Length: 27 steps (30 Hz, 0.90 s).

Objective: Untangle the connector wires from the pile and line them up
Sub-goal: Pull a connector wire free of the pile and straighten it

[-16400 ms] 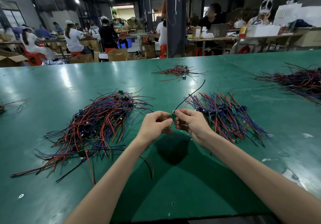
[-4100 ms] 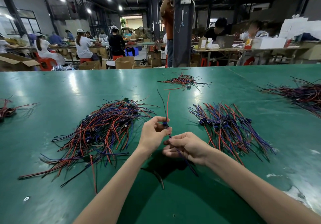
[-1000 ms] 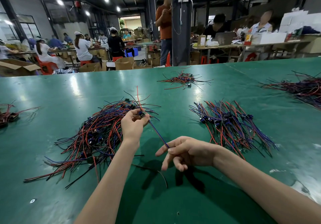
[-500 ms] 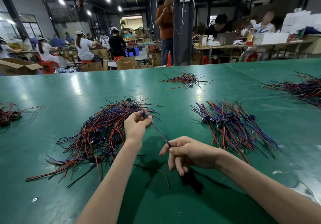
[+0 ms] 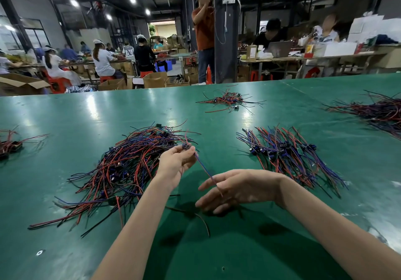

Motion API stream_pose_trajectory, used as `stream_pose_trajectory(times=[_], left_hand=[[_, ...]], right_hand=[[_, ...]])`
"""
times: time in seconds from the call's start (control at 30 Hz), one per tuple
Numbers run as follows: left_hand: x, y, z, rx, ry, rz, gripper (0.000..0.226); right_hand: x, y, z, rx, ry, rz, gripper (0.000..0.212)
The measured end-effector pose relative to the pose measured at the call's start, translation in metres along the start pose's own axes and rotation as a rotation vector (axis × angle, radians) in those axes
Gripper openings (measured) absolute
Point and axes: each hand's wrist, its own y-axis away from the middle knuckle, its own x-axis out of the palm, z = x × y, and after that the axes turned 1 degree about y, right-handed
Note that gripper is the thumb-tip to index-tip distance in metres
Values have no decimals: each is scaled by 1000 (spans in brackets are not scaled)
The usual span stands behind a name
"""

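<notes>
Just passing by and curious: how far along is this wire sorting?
Done: a lined-up row of wires lies right of the hands. In hand: the left hand pinches one connector wire, its tail running across the open right hand. Left: the bigger tangled pile on the left, so seemingly over half remains.

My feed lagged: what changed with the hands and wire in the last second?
The right hand has opened its fingers; the wire now lies across them. The left hand still pinches the connector. The tangled pile and lined-up row are unchanged.
</notes>
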Motion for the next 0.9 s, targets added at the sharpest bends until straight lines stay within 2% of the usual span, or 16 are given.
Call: stream_pose_trajectory(times=[0.03,0.1,0.2,0.27,0.47,0.57,0.67,0.73,0.8,0.83,0.9], left_hand=[[2,2,0,-35,-8,46,14],[7,6,3,-85,-32,127,12],[16,13,13,-89,-106,188,12],[21,17,20,-75,-158,204,13],[24,19,23,-50,-220,244,15],[23,17,25,-42,-277,258,10],[20,15,28,92,-553,235,11],[14,11,29,339,-979,145,20],[6,9,25,615,-1383,-44,27],[1,8,20,711,-1491,-146,29],[-10,2,10,770,-1584,-338,29]], right_hand=[[-2,2,1,-1,14,-40,47],[-3,3,2,-30,10,-199,46],[-3,-6,1,-131,-24,-532,27],[-4,-11,-2,-163,-4,-668,14],[-3,-14,-3,-237,55,-795,10],[-8,-10,5,-310,10,-915,9],[-18,2,16,-398,33,-1045,4],[-27,14,22,-470,66,-1120,2],[-37,26,27,-530,81,-1197,2],[-42,32,28,-544,99,-1246,2],[-55,43,27,-505,196,-1376,4]])
